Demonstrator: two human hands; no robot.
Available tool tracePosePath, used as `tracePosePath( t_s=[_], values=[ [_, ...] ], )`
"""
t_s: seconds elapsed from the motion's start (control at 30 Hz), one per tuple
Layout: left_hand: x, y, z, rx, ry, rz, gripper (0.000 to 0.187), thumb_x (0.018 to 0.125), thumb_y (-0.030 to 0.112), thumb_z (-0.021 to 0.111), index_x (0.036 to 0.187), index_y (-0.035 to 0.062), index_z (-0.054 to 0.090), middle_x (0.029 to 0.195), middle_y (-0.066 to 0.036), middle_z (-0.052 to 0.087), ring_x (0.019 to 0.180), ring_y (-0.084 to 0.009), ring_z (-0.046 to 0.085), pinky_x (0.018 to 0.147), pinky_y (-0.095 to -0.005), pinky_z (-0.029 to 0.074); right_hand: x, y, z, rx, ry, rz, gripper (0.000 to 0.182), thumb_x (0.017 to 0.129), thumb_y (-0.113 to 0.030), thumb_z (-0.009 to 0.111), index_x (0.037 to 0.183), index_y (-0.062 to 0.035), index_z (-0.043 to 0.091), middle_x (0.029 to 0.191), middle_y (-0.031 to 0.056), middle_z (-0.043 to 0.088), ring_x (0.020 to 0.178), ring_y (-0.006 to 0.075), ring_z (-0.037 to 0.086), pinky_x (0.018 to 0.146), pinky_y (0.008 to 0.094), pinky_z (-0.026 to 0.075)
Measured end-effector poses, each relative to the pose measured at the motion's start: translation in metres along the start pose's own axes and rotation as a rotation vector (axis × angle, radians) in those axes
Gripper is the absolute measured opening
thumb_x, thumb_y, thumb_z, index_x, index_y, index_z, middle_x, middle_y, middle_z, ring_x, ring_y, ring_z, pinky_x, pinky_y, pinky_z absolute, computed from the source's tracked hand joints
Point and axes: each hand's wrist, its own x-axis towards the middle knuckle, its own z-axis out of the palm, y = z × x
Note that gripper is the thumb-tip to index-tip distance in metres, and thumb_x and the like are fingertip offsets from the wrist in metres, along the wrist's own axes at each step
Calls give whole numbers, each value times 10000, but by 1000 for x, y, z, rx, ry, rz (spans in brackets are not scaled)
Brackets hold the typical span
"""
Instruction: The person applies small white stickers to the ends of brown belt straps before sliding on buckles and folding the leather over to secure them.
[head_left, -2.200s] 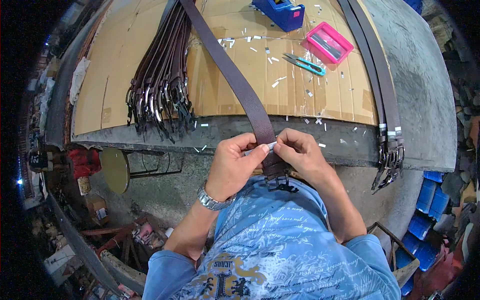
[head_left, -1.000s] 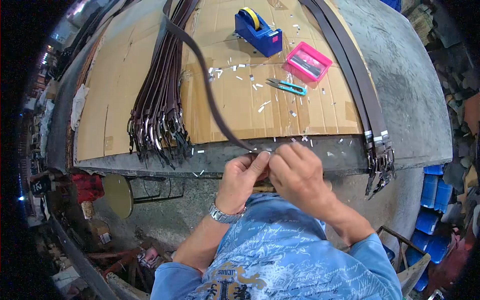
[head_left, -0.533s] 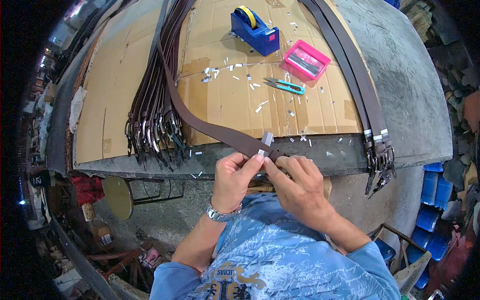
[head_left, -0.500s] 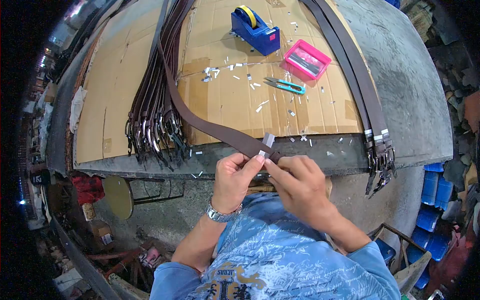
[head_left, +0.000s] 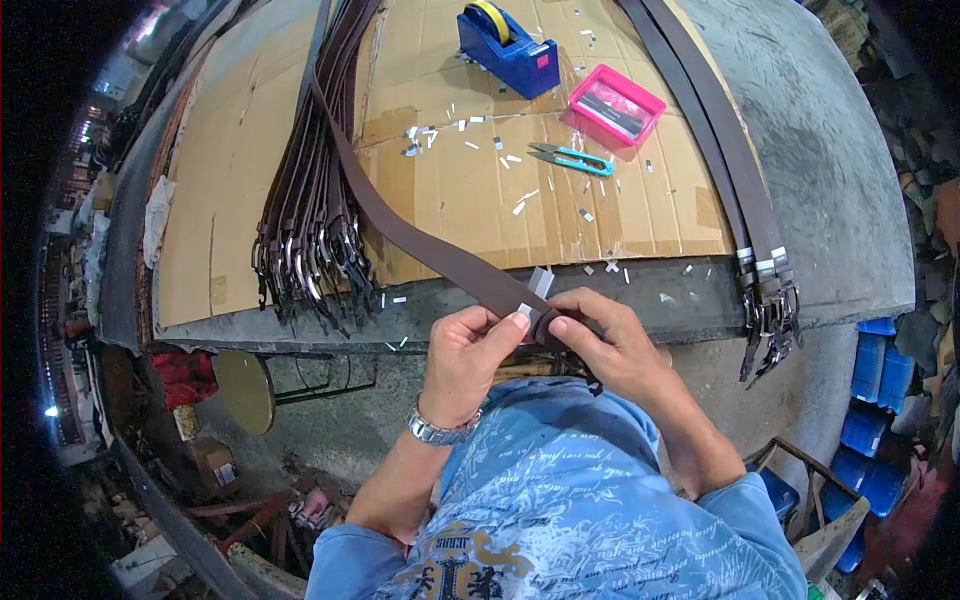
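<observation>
A dark brown belt [head_left: 440,255] runs from the bundle at the left down to my hands at the table's front edge. My left hand [head_left: 470,355] pinches it, the thumb resting by a small whitish label [head_left: 525,312] on its surface. Around the belt near its buckle end, my right hand [head_left: 615,345] is closed, with the thumb on top by a belt loop [head_left: 547,328]. A silvery-grey strip [head_left: 541,282] sticks up behind the belt between both hands. The buckle itself is mostly hidden under my right hand.
Many brown belts [head_left: 310,220] with buckles lie bundled at left; more belts [head_left: 720,150] lie at right. On the cardboard [head_left: 450,220] are a blue tape dispenser [head_left: 510,60], a pink tray [head_left: 617,105], teal thread snippers [head_left: 572,159] and several small paper scraps.
My right hand has shifted its grip from the label area to the belt's buckle end, its thumb now on top. My left hand keeps its pinch. The view has shifted slightly.
</observation>
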Motion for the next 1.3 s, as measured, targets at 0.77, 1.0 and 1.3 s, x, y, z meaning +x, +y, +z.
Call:
tracePosePath(
  t_s=[0.77,1.0,1.3],
  values=[
    [-5,6,4,31,-12,-54,155,889,100,683,794,-23,687,783,-62,694,682,-73,602,628,-217,476,27,3,-5,325,-89,288,187,928,-188,644,856,-16,625,712,-52,532,650,34,447,551,223,356],
    [-3,1,1,40,-41,-75,217,919,138,662,827,-57,683,779,-92,695,702,-130,670,639,-248,548,24,8,-6,349,-26,283,183,925,-175,651,824,-23,632,684,-62,519,610,20,422,512,211,313],
    [-4,-3,11,47,62,-59,177,906,107,662,806,-38,681,745,-76,688,646,-105,640,595,-248,527,18,-14,0,-104,147,-85,107,796,-93,687,754,-16,626,661,74,580,622,206,555,591,348,417]
  ],
)
